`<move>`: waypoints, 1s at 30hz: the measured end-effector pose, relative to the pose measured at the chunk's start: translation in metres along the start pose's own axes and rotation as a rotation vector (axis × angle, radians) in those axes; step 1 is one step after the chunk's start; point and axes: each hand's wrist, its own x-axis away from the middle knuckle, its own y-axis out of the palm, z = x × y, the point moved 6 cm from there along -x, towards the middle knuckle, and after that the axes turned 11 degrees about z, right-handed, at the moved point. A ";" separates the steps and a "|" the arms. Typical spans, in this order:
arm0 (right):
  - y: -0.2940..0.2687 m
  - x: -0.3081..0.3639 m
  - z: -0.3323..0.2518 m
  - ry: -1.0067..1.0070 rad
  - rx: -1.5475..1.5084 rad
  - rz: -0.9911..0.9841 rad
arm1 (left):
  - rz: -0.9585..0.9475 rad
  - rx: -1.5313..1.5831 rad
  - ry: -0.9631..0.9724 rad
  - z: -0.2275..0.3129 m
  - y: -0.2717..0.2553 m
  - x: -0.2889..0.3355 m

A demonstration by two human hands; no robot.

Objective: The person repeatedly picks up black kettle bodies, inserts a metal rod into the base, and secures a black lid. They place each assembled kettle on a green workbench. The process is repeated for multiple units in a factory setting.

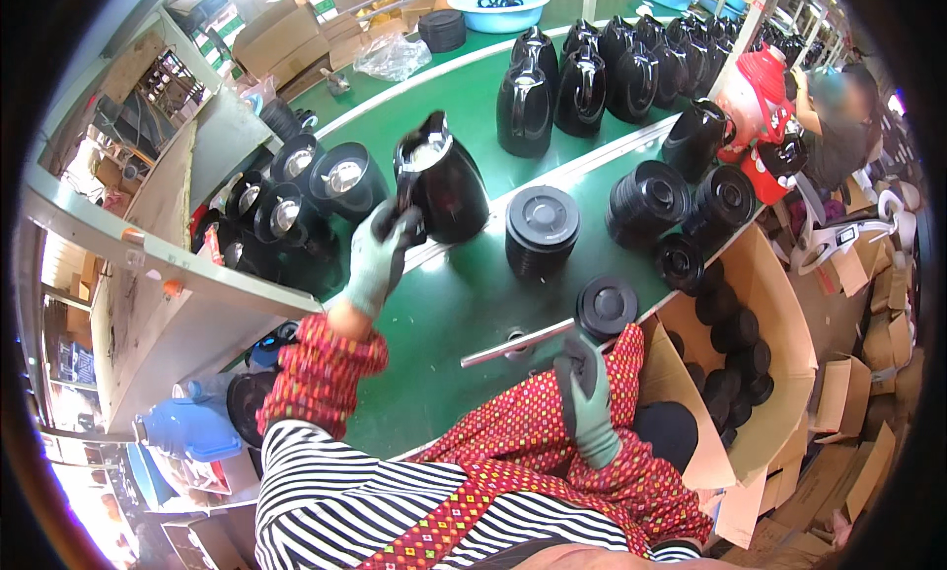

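My left hand (375,259), in a pale green glove with dark fingertips, is closed on the handle side of a black jug (444,190). The jug tilts a little, with a shiny metallic patch near its spout. My right hand (589,397), gloved the same way, is by my lap at the belt's near edge, fingers pointing up and seemingly holding nothing. Just beyond it lies a round black lid (606,307). A stack of black lids (543,230) stands right of the jug.
Black jugs (525,106) stand in rows on the green conveyor belt (395,392). Open black vessels (343,176) cluster at left. More lid stacks (648,203) stand at right, beside a cardboard box (784,373) holding black round parts. Red containers (755,106) and another person (838,116) are farther right.
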 end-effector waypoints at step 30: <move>0.041 -0.034 -0.066 -0.151 0.303 -0.297 | 0.238 -0.941 0.453 -0.043 -0.096 -0.074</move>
